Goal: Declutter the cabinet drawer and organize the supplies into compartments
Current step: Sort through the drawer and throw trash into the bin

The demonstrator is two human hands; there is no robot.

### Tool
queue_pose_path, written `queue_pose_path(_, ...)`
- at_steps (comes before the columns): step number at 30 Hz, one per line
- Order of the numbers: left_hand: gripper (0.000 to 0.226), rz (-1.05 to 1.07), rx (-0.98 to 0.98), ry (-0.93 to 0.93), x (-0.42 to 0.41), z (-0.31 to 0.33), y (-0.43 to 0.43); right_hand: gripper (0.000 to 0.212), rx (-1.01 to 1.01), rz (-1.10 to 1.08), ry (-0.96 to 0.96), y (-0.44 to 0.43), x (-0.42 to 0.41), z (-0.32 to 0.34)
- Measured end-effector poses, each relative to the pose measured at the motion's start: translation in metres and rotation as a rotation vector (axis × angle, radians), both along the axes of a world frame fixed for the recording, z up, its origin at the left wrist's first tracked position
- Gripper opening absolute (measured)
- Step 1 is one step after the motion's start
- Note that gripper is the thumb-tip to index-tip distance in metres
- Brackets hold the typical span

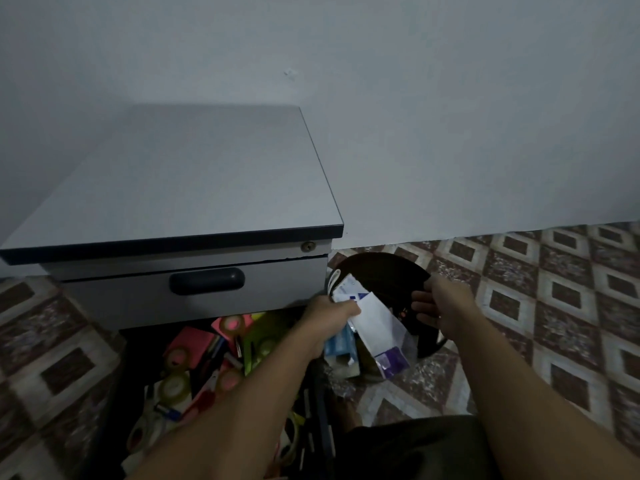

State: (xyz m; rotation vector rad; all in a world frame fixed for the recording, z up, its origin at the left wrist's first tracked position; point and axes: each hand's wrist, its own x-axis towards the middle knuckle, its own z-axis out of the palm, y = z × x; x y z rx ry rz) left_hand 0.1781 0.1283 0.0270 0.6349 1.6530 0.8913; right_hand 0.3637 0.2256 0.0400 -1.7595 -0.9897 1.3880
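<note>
Beside the cabinet (194, 188) on the tiled floor (554, 289), the left hand (329, 313) grips white packets (375, 323) over the bag (381, 271) that the right hand (446, 303) pinches by its rim; hold that mouth wide and drop them deep, clear of the cluttered drawer (135, 355).

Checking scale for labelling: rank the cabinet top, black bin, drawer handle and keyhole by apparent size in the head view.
Largest to smallest:
1. cabinet top
2. black bin, though white packets hide part of it
3. drawer handle
4. keyhole
</note>
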Motion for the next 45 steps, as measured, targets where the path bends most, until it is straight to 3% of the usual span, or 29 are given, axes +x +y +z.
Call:
queue_pose_path(5,0.068,0.059,0.019,-0.010,0.021,-0.012,0.045,0.019,-0.009,0.023,-0.079,0.003,0.002,-0.011)
queue_pose_path(8,0.086,0.101,-0.033,-0.128,0.027,-0.017,0.059,0.021,-0.022,0.038,-0.117,0.005,0.000,-0.016)
queue_pose_path(12,0.072,0.123,-0.082,-0.228,0.021,-0.032,0.067,0.023,-0.043,0.092,-0.137,0.009,-0.005,-0.019)
queue_pose_path(16,0.054,0.053,-0.089,-0.173,0.013,-0.028,0.054,0.015,-0.062,0.143,-0.111,0.005,-0.012,-0.014)
queue_pose_path(22,0.014,-0.155,-0.003,0.049,-0.018,0.006,0.010,0.015,-0.005,0.291,-0.171,-0.006,-0.027,-0.004)
queue_pose_path(28,0.015,-0.182,0.061,0.193,-0.070,0.030,-0.045,0.017,0.043,0.492,-0.229,-0.028,-0.054,0.016)
queue_pose_path(33,0.017,-0.141,0.087,0.244,-0.113,0.033,-0.084,0.019,0.103,0.658,-0.397,-0.058,-0.091,0.030)
queue_pose_path(38,0.033,-0.091,0.048,0.322,-0.151,0.023,-0.115,0.020,0.173,0.792,-0.446,-0.091,-0.132,0.028)
queue_pose_path(45,0.024,-0.019,0.045,0.408,-0.179,0.009,-0.152,0.018,0.285,0.958,-0.582,-0.122,-0.166,0.021)
